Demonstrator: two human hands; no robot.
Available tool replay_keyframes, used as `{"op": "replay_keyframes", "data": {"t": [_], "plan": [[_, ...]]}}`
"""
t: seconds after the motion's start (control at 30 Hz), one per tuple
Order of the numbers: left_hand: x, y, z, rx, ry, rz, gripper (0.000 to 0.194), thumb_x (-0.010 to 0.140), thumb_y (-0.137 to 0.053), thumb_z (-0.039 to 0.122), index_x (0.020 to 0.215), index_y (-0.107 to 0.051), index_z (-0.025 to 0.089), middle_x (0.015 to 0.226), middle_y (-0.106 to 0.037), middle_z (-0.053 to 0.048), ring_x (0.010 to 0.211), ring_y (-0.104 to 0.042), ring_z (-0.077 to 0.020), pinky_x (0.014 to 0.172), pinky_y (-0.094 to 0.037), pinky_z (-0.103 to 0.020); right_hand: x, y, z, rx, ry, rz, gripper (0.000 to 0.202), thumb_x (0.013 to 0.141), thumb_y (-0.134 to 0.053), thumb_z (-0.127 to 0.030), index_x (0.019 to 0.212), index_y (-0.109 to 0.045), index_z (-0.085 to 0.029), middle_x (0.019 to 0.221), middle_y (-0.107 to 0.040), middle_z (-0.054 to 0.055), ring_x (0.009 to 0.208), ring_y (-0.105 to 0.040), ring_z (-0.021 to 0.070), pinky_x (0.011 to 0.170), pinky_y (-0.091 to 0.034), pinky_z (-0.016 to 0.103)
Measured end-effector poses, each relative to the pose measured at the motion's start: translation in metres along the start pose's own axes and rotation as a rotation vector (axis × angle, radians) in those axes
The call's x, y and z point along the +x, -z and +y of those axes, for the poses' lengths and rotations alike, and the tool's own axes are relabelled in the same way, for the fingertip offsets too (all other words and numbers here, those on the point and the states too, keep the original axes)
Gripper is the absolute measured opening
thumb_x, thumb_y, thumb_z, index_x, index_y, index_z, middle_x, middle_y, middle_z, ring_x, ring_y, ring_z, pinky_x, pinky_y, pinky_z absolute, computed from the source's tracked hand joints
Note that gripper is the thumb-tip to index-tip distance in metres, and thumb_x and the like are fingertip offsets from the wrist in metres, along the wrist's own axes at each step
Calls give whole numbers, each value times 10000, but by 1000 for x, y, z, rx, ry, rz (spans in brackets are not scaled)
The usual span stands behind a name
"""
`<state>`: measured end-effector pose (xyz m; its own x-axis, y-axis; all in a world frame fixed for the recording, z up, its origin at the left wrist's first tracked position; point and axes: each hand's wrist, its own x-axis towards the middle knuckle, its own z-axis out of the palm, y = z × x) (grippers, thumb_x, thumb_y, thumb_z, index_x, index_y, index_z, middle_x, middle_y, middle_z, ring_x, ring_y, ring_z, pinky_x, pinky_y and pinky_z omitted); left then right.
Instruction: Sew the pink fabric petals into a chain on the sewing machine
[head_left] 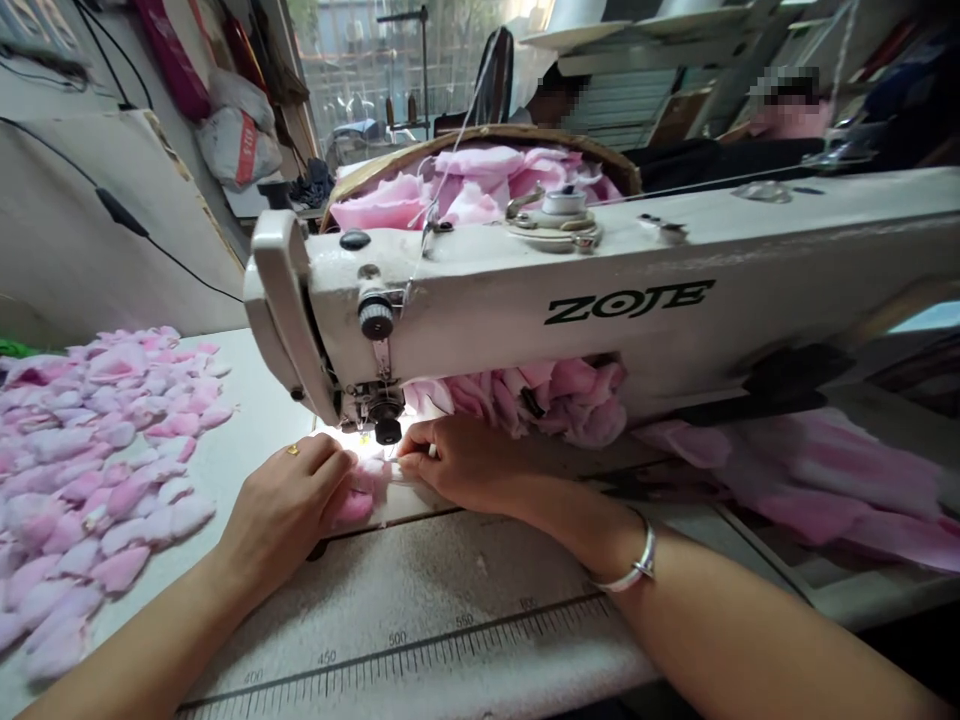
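Observation:
Under the lit needle of a white sewing machine lies a small piece of pink and white plush fabric. My left hand is closed on the left side of this piece, a gold ring on one finger. On its right side, my right hand pinches the pale edge close to the presser foot, with a silver bangle on the wrist. A small white bit shows between the right fingers; what it is I cannot make out. The fingertips of both hands are partly hidden.
Many small pink stuffed plush pieces cover the table's left side. Bunched pink fabric sits beneath the machine arm, and more pink cloth lies right. Behind stands a basket of pink pieces. A printed ruler runs along the front edge.

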<state>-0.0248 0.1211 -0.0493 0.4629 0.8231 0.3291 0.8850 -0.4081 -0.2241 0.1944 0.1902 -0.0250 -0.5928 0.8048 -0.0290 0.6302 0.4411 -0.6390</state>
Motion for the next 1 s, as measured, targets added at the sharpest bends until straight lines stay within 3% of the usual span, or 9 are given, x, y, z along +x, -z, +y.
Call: {"op": "replay_keyframes", "data": {"t": [0.3, 0.47, 0.63, 0.77, 1.0], "plan": [[2, 1, -2, 14, -40, 20, 251, 977, -359, 278, 933, -595, 205, 810, -543, -27, 708, -524, -175, 605, -353, -295, 14, -6, -6, -349, 203, 54, 170, 885, -535, -284, 897, -686, -205, 862, -703, 58, 739, -600, 187, 559, -318, 300], [1, -2, -4, -84, 19, -19, 242, 967, -372, 299, 967, -608, 250, 899, -581, -29, 821, -555, -174, 637, -381, -272, 16, -1, 0, -513, 298, 70, 205, 926, -475, -234, 923, -672, -180, 919, -685, 70, 739, -603, 186, 527, -298, 302], [0, -2, -4, -182, 52, 12, 200, 958, -417, 286, 998, -612, 276, 1027, -604, -35, 866, -567, -186, 646, -381, -278, 18, -3, 2, -503, 316, 52, 205, 928, -481, -234, 959, -678, -185, 925, -674, 72, 740, -594, 177, 539, -316, 299], [2, 1, -2, -252, -21, 5, 215, 965, -408, 249, 1075, -592, 266, 1077, -630, -32, 969, -558, -209, 775, -408, -310, 18, -5, 4, -495, 327, 70, 184, 919, -502, -227, 922, -681, -182, 907, -676, 68, 737, -601, 176, 561, -333, 300], [-3, 3, 1, -260, -31, -158, 356, 977, -327, 257, 1281, -511, 280, 1152, -634, -60, 1079, -529, -283, 961, -375, -426, 17, -10, 6, -541, 321, 98, 175, 914, -495, -218, 936, -660, -163, 858, -673, 96, 685, -600, 197, 573, -367, 309]]}}
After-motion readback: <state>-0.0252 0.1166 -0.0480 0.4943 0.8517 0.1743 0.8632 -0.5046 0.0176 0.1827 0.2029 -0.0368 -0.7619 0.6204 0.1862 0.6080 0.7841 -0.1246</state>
